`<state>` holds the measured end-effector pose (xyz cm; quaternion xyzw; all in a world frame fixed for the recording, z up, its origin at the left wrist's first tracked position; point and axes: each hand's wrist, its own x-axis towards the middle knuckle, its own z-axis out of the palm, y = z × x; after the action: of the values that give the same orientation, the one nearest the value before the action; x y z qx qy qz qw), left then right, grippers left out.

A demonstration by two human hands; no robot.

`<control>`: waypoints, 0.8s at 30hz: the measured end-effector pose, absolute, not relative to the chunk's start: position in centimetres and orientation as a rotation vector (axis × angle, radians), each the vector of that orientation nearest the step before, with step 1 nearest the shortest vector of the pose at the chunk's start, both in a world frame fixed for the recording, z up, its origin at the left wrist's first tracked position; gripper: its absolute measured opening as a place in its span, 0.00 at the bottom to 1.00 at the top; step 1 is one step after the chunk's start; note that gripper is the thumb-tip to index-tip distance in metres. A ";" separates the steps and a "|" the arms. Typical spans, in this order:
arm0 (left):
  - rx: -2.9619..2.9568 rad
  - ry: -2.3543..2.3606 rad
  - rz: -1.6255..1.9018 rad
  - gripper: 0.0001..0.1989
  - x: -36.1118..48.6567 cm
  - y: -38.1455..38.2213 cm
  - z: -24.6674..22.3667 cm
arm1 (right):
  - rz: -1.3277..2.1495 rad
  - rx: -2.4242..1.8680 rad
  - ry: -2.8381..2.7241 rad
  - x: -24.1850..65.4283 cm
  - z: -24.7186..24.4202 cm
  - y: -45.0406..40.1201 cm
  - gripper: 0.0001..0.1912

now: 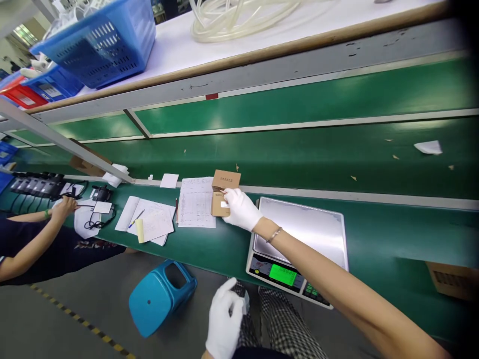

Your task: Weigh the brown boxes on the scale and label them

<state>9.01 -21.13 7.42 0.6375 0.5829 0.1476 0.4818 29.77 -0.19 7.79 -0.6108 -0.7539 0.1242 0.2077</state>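
Note:
In a white glove, my right hand is closed on a small brown cardboard box whose lid stands up at the back. The box rests on the right edge of a printed sheet. My forearm passes over a digital scale with a lit green display. Gloved too, my left hand is low in front of my lap, below the table edge. Its thumb and fingers curve toward each other, with something pale and small beside them that I cannot make out clearly.
Another person's hands work with cables at the far left. Notebook papers lie left of the sheet. A blue stool stands on the floor. A shelf edge crosses above; a brown carton is at right.

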 end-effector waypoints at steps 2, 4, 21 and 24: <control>1.499 1.452 0.389 0.16 8.6 -20.3 7.5 | 0.331 -1.718 -2.074 30.5 8.3 -1.7 0.24; 1.471 1.461 0.416 0.16 8.5 -19.5 7.5 | 0.313 -1.725 -2.066 31.2 8.8 -2.9 0.25; 1.004 1.374 0.615 0.10 9.1 -18.1 7.4 | 0.204 -1.398 -2.018 32.5 10.0 -5.9 0.09; 0.771 1.193 0.713 0.16 9.1 -16.5 7.8 | 0.046 -1.249 -1.981 34.1 10.7 -9.7 0.12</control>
<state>9.05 -16.55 7.84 0.3461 0.5357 0.3203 0.7005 34.09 -9.73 10.74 -0.4913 -0.7791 0.0182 0.3889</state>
